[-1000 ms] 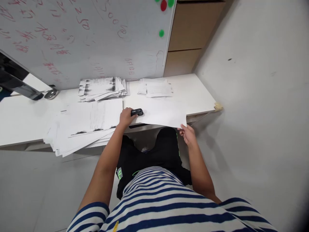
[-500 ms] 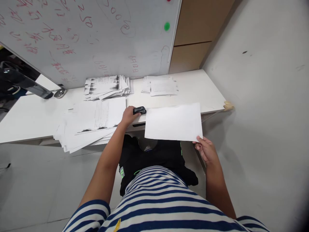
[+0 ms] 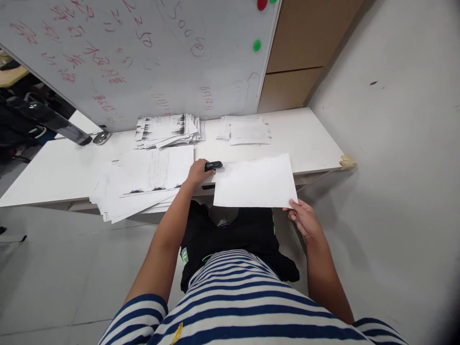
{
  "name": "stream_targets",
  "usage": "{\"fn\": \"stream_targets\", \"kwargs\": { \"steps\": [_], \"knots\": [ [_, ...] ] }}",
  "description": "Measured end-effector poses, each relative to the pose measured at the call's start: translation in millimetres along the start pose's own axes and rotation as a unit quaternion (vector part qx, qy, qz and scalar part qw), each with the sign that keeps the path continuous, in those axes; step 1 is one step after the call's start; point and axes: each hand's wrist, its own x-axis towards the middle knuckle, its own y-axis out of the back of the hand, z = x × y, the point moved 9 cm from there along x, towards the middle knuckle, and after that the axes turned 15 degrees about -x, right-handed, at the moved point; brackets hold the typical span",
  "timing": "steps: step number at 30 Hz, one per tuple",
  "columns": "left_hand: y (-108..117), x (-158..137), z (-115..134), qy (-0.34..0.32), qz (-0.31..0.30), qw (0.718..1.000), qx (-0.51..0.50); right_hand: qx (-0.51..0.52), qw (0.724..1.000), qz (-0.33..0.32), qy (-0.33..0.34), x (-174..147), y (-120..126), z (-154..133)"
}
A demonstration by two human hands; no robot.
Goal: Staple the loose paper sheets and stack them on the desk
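Note:
My left hand [image 3: 200,173] is closed around a small black stapler [image 3: 214,166] at the front part of the table. The stapler's front end meets the upper left corner of a white sheet of paper [image 3: 256,182]; whether the corner lies between its jaws cannot be made out. At the lower right corner, my right hand [image 3: 304,216] pinches the sheet between thumb and fingers. The sheet's near part sticks out past the table edge, above my lap. Left of my left hand lies a fanned pile of printed sheets [image 3: 154,167], partly overhanging the edge.
Two more paper stacks lie at the back of the white table [image 3: 316,139]: a thick one [image 3: 161,130] and a thinner one [image 3: 250,131]. Behind stands a whiteboard [image 3: 168,62] with red writing. A computer mouse [image 3: 101,138] and dark bottle [image 3: 68,128] are far left. A wall [image 3: 402,143] bounds the right.
The sheet has shifted left against the stapler, its corner now meeting the stapler's front. My right hand has moved left with it. The view has turned slightly.

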Motion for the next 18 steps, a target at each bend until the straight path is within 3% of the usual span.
{"fn": "stream_targets", "kwargs": {
  "steps": [4, 6, 8, 12, 15, 18],
  "knots": [
    [8.2, -4.1, 1.2, 0.019, -0.064, 0.996, -0.06, 0.008, 1.0, -0.016, -0.003, 1.9, -8.4, 4.8],
    [12.4, -4.8, 2.2, 0.052, -0.126, 0.982, -0.131, 0.008, 1.0, -0.019, -0.007, 1.5, -10.2, 6.3],
    [19.7, -0.4, 8.1, 0.076, -0.146, 0.971, -0.173, 0.007, 1.0, -0.019, -0.006, 0.5, -11.1, 5.8],
    [35.2, 22.8, 36.0, 0.044, -0.001, 0.994, -0.099, 0.007, 1.0, -0.016, 0.004, -2.4, -12.9, 1.0],
    [15.1, 34.9, 57.3, 0.013, 0.067, 0.998, 0.003, 0.01, 1.0, -0.008, 0.006, -4.2, -13.1, -2.4],
    [-14.1, 42.3, 63.1, -0.005, 0.078, 0.994, 0.08, 0.009, 1.0, -0.005, 0.0, -5.5, -12.9, -3.1]
  ]
}}
